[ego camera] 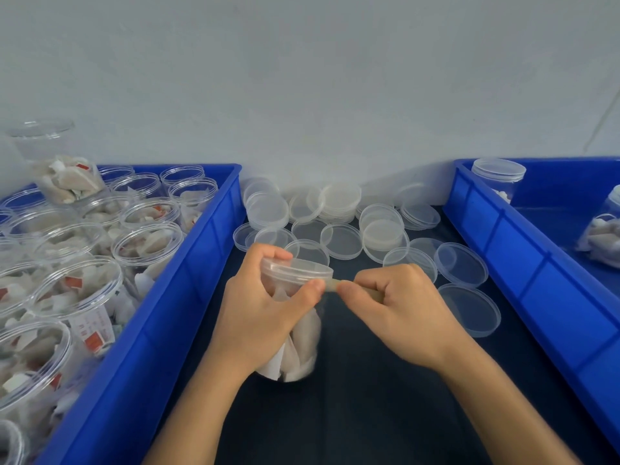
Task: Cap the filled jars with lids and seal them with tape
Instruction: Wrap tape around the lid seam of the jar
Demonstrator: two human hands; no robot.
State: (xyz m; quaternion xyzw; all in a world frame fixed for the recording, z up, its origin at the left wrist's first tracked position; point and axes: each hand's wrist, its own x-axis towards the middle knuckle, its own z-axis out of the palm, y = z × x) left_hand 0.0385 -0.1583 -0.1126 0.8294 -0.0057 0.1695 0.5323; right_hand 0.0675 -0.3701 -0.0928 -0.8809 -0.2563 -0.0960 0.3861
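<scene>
A clear plastic jar filled with white sachets stands on the dark mat between my hands, with a clear lid on top. My left hand grips the jar just under the lid, thumb pressed against its rim. My right hand pinches a strip of tan tape that runs from my fingers to the jar's rim by my left thumb. The rest of the tape is hidden inside my right hand.
Loose clear lids lie scattered on the mat behind the jar. A blue crate on the left holds several open filled jars. On the right, another blue crate holds capped jars. A grey wall stands behind.
</scene>
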